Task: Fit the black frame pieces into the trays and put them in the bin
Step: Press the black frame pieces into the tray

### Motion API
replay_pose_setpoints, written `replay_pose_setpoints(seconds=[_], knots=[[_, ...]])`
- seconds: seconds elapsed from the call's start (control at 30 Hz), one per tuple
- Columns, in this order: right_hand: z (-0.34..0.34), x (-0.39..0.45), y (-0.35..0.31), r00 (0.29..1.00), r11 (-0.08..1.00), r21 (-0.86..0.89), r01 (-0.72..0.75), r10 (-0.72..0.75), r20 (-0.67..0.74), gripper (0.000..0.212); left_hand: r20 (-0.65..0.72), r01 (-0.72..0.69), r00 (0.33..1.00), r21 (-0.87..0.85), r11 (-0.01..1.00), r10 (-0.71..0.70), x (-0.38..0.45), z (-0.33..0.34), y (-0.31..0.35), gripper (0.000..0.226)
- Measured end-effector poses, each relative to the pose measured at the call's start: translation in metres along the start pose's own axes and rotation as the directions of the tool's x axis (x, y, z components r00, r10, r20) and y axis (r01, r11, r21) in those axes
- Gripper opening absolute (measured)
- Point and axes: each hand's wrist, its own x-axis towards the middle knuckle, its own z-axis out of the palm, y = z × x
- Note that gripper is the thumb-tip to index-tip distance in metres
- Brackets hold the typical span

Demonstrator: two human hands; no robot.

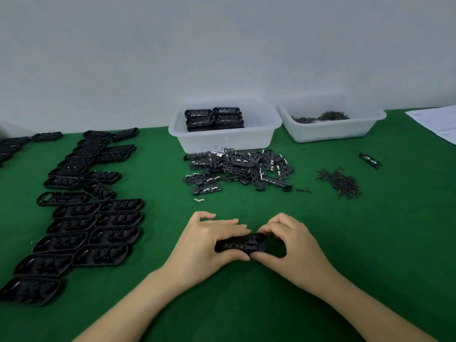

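Observation:
Both hands hold one black tray point(243, 244) with a black frame piece lying in it, low over the green table. My left hand point(209, 240) grips its left end, fingers over the top and thumb underneath. My right hand point(288, 243) pinches the right end between thumb and curled fingers. A heap of loose black frame pieces point(237, 169) lies beyond my hands. Several empty black trays point(86, 213) lie in rows on the left. The clear bin point(267, 134) behind the heap holds stacked filled trays point(214, 118).
A second clear bin point(333, 133) at the back right holds small dark parts. A pile of small dark pins point(341, 182) and one stray frame piece point(370, 160) lie on the right. White paper point(436, 122) sits at the far right edge. A small pale scrap point(199, 199) lies near the heap.

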Motion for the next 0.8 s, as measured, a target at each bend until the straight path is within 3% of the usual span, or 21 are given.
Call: replay_pose_setpoints(seconds=[0.23,0.6,0.8], knots=[[-0.001,-0.001,0.0,0.999,1.0,-0.007,-0.009,0.009,0.033,0.04,-0.044,-0.1,0.993,0.11,0.989,0.105,-0.023,-0.011,-0.02,0.03],[-0.002,-0.003,-0.001,0.999,1.0,-0.009,0.011,-0.011,0.042,0.04,-0.072,-0.168,0.981,0.129,0.977,0.179,-0.027,-0.009,-0.021,0.022],[-0.002,-0.003,0.0,0.999,1.0,-0.024,0.018,-0.017,0.048,0.042,-0.181,-0.188,0.953,0.275,0.943,0.242,-0.027,-0.011,-0.025,0.017]])
